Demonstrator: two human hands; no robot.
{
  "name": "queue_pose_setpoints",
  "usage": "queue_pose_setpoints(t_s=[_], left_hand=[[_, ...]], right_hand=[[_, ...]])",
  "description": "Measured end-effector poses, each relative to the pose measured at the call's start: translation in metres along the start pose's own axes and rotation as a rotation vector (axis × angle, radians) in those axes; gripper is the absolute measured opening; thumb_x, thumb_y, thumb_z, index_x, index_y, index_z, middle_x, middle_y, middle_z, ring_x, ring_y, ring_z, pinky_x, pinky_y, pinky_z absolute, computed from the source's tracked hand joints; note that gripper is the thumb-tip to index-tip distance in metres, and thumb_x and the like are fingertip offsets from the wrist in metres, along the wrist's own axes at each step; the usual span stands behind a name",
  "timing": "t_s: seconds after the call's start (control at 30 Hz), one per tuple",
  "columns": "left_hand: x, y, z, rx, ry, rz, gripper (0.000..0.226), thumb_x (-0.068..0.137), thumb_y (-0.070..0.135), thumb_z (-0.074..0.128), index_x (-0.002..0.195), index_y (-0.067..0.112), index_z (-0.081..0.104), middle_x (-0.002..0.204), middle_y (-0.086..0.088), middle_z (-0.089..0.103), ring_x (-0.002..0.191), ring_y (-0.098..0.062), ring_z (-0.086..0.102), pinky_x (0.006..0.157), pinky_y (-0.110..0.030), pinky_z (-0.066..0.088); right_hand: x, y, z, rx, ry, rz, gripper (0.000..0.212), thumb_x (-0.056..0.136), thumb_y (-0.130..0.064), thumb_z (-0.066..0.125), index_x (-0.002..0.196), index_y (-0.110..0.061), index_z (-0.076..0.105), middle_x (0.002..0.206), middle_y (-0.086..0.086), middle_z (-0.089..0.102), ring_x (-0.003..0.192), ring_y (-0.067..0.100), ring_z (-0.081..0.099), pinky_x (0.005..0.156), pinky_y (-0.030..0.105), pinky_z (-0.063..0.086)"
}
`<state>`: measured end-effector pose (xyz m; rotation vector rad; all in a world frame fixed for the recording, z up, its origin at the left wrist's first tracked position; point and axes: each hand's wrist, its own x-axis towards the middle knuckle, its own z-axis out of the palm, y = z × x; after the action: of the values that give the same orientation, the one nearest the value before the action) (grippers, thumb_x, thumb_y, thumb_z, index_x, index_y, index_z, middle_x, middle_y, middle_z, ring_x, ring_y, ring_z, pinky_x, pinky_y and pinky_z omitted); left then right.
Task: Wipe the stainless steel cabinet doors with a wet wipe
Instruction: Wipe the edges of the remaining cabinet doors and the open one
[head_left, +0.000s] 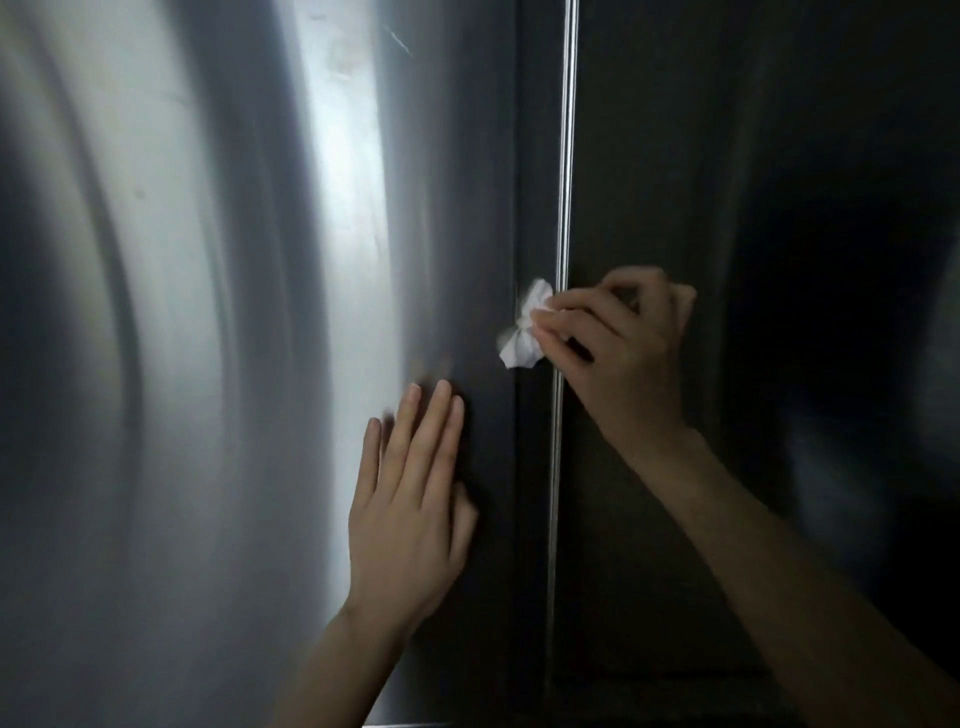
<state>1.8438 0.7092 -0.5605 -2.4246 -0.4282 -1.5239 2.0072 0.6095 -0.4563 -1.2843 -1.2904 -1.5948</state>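
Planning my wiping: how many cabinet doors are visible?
2: left door under the flat left hand; right door behind the right hand pinching the wipe. More may be off-frame.

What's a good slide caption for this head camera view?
Right hand pinches a crumpled wet wipe at the right edge of the left cabinet door; left hand rests flat on it.

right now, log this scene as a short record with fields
doors: stainless steel left door, brightly reflecting; right door, darker
seam: bright vertical edge strip between the doors
left hand: flat on the left door, fingers straight
right hand: pinches a crumpled white wet wipe
wipe position: at the left door's edge, beside the strip
marks: faint smudges near the left door's top
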Motion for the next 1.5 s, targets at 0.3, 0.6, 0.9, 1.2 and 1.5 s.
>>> queue_pose_setpoints(t_s=[0.3,0.6,0.9,1.2,1.5], left_hand=[[0.041,0.008,-0.019,0.031,-0.074,-0.013,0.063,0.088,0.024,0.036,0.149,0.007,0.035,0.159,-0.007,0.024,0.149,-0.025,0.013,0.120,-0.046,0.011],[0.098,-0.002,-0.040,-0.002,-0.068,-0.058,0.064,0.091,0.030,0.032,0.150,0.007,0.031,0.160,-0.007,0.021,0.149,-0.025,0.011,0.118,-0.052,0.019],[0.154,-0.009,-0.058,0.027,0.025,0.083,0.060,0.092,0.026,0.034,0.149,0.007,0.035,0.159,-0.007,0.026,0.149,-0.026,0.014,0.117,-0.050,0.016],[0.178,-0.005,-0.058,0.093,-0.017,0.096,0.058,0.094,0.026,0.032,0.149,0.008,0.034,0.158,-0.006,0.027,0.148,-0.029,0.019,0.115,-0.050,0.018],[0.188,-0.008,-0.050,-0.013,0.081,0.086,0.056,0.090,0.021,0.037,0.143,0.005,0.043,0.154,-0.009,0.036,0.146,-0.026,0.023,0.117,-0.048,0.017]], right_hand=[[-0.010,-0.007,-0.016,-0.024,-0.185,-0.141,0.017,0.085,-0.021,0.063,0.080,-0.011,0.075,0.085,0.000,0.072,0.090,0.016,0.048,0.073,0.033,0.033],[0.050,0.013,-0.006,-0.041,-0.096,-0.283,0.004,0.081,-0.009,0.070,0.079,-0.010,0.074,0.091,0.002,0.072,0.087,0.017,0.065,0.063,0.034,0.042],[0.161,0.035,0.007,-0.116,0.070,-0.215,0.007,0.085,-0.010,0.068,0.078,-0.011,0.071,0.089,0.000,0.072,0.077,0.017,0.066,0.067,0.036,0.040],[0.139,0.039,0.002,-0.058,-0.015,-0.286,0.015,0.090,-0.012,0.063,0.081,-0.011,0.074,0.089,0.002,0.072,0.078,0.016,0.067,0.059,0.035,0.043],[0.154,0.045,0.008,0.010,-0.013,-0.247,0.013,0.085,-0.011,0.064,0.076,-0.008,0.073,0.087,0.004,0.072,0.075,0.019,0.067,0.058,0.037,0.045]])
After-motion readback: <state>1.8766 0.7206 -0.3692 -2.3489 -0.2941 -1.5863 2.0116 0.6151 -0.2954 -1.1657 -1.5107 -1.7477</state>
